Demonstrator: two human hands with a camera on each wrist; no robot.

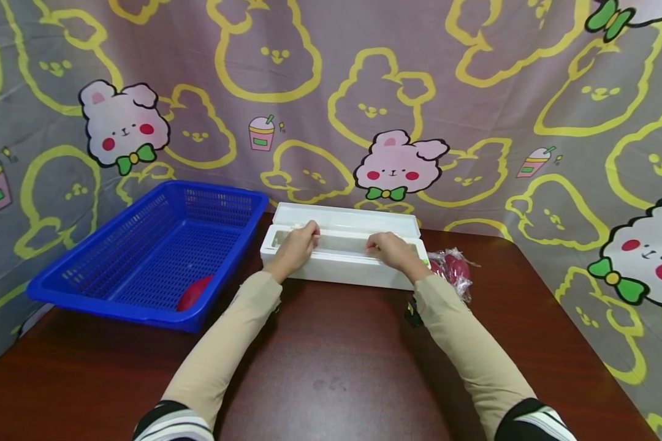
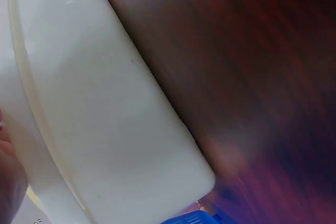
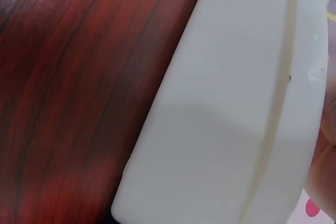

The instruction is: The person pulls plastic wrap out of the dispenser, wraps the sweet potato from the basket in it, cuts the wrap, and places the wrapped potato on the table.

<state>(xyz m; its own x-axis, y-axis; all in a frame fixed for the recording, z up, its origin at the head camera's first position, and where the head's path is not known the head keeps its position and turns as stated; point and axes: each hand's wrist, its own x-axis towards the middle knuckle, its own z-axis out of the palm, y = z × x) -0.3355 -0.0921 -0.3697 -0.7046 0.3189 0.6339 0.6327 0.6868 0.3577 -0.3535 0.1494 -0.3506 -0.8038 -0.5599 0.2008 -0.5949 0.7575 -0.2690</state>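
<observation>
A long white box, a cling film dispenser by its look, stands on the table with its lid tipped back. Over its left part, my left hand has the fingertips drawn together at the opening. The right hand does the same near the right end. Both seem to pinch the edge of clear cling film, which is hardly visible. In the wrist views the dispenser's front wall fills much of the picture, and only bits of the fingers show at the border.
A blue plastic basket stands at the left with a red roundish object inside. Red things wrapped in clear film lie just right of the dispenser. Behind the table hangs a patterned cloth.
</observation>
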